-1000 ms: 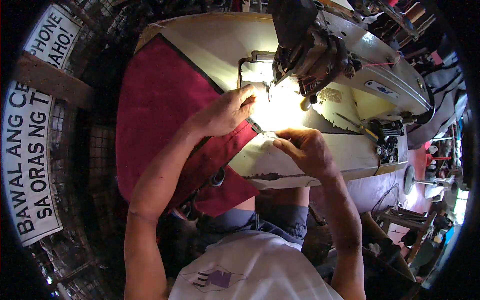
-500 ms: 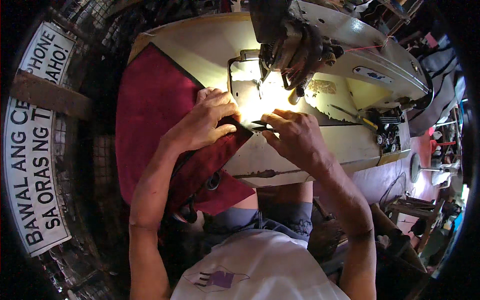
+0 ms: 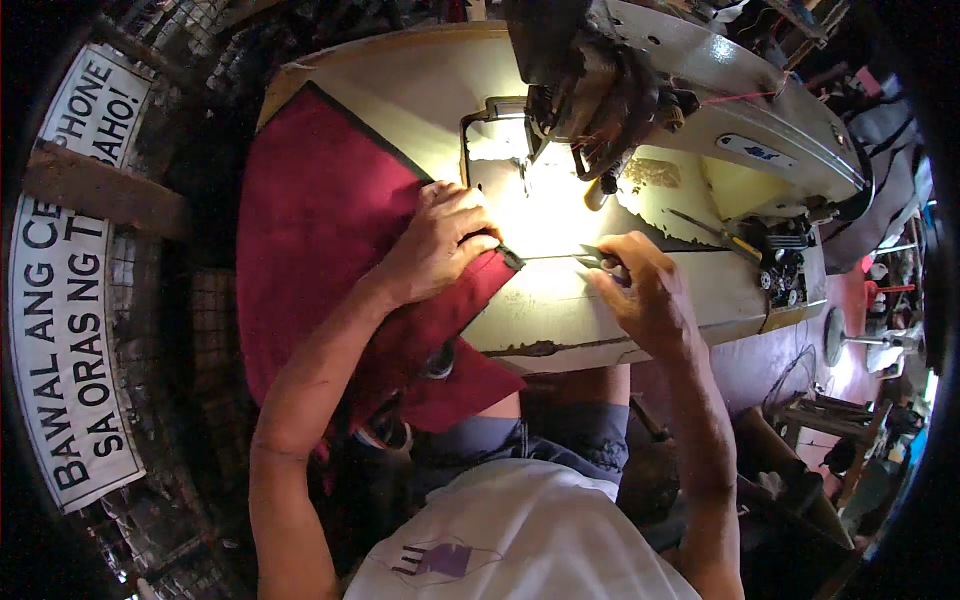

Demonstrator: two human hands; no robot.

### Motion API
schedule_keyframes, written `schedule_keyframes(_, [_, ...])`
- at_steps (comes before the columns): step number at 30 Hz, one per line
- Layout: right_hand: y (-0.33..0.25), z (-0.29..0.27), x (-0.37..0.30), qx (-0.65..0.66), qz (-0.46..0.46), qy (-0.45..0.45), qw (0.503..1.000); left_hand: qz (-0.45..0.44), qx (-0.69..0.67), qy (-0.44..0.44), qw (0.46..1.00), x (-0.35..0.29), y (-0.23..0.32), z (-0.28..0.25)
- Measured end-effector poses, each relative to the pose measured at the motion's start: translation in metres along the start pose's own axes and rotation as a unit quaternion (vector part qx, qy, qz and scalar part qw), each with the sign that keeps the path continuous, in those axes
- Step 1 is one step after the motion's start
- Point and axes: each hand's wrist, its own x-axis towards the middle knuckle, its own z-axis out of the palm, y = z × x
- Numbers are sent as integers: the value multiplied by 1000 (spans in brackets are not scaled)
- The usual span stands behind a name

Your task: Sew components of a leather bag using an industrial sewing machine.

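Left hand [image 3: 448,240] pinches red cloth [image 3: 325,200], black edging [image 3: 368,130] seemingly attached; right hand [image 3: 652,290], at three o'clock, holds snips [image 3: 592,259], remaining work unclear.

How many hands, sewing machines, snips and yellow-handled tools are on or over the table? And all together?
Hands: 2, left hand and right hand
Sewing machine: 1
Snips: 1 pair
Yellow-handled tool: 1
Total: 5

Your red cloth [image 3: 320,200] is looking matt, your tabletop [image 3: 590,310] smooth but chipped, your sewing machine's metal arm [image 3: 690,60] glossy.
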Motion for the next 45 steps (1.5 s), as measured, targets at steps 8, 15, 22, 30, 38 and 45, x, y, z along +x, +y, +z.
schedule_keyframes(8, [-22,13,-19,-59,-19,-41,997,-13,-120,136,983,47,12,50])
schedule_keyframes(15, [-14,19,-22,-104,-61,-37,992,-48,-54,114,991,31,15,3])
schedule_keyframes(22, [-14,21,-23,-101,-62,-29,993,-61,42,-29,997,-3,45,-8])
schedule_keyframes(30, [-12,23,-25,-73,-41,-4,996,-59,32,62,996,-8,41,10])
schedule_keyframes(38, [-14,25,-25,-46,-12,11,999,-84,-62,84,991,-9,40,19])
schedule_keyframes(45, [-18,33,-28,40,-2,53,998,9,-98,64,993,-4,21,21])
